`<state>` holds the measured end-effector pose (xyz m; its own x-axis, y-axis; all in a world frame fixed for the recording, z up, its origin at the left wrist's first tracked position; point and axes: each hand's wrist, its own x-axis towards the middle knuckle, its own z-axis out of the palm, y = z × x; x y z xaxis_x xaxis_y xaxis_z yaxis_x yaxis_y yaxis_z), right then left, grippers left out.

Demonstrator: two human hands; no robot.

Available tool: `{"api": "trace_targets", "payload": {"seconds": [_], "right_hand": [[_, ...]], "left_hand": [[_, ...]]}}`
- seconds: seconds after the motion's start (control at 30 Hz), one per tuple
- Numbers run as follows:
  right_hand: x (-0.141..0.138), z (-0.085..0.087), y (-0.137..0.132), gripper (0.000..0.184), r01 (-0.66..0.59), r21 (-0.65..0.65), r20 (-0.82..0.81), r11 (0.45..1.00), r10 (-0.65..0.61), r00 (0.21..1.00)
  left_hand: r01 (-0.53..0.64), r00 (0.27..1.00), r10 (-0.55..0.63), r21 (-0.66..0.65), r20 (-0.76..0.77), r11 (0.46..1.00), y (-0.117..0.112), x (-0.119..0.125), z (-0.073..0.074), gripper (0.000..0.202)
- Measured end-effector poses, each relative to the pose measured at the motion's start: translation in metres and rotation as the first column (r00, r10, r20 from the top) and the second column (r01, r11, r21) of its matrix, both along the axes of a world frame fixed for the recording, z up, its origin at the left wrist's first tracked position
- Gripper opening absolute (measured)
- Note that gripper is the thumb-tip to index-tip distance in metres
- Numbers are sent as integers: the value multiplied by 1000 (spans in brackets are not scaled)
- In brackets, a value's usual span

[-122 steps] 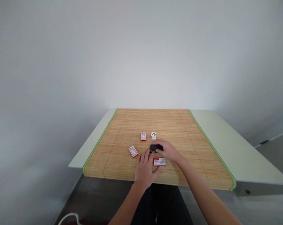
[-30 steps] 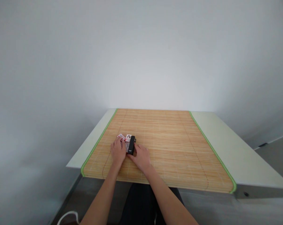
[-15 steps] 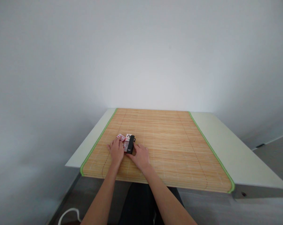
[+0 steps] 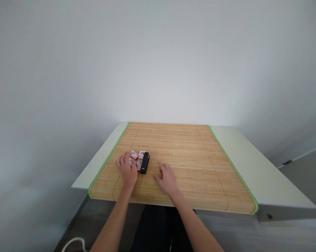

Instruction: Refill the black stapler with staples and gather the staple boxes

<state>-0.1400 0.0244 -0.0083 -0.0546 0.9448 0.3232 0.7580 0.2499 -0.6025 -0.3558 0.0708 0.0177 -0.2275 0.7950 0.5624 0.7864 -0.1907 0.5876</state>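
A black stapler (image 4: pixel 144 163) lies on the bamboo mat, left of the middle. Against its left side sits a small white box with red edges (image 4: pixel 141 156). Further left are small red-and-white flat pieces (image 4: pixel 134 154), looking like little packs or cards, partly covered by my fingers. My left hand (image 4: pixel 128 170) rests over these pieces with its fingers apart and bent; whether it grips any of them does not show, but it appears merely to touch them. To the right of the stapler, my right hand (image 4: pixel 167 177) hovers low over the mat, fingers parted and holding nothing.
The bamboo mat (image 4: pixel 184 150) with green edging covers the middle of a white table (image 4: pixel 257 168). A pale wall (image 4: pixel 173 70) stands behind the table. Below at the left, a white cable (image 4: pixel 74 240) curves near the floor.
My right hand has let go of the stapler and moved right, away from it. My left hand has shifted slightly left, uncovering more of the red-and-white pieces.
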Motion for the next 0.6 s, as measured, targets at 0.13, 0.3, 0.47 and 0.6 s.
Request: {"api": "trace_targets", "payload": {"seconds": [0.13,0.3,0.47,0.6], "right_hand": [[61,-4,-17,47,15,56,66,998,-18,998],[98,1,-27,47,88,6,219,996,-87,972],[90,7,-29,48,164,-85,323,983,-129,938],[84,9,-29,51,177,-102,369,979,-128,920]], "left_hand": [[325,944,-323,17,-61,946,-44,48,4,42],[643,705,-691,-268,-160,717,-62,116,-2,43],[475,784,-570,-353,-246,806,-45,139,-9,47],[439,796,-545,-370,-263,819,-41,140,-15,49]]}}
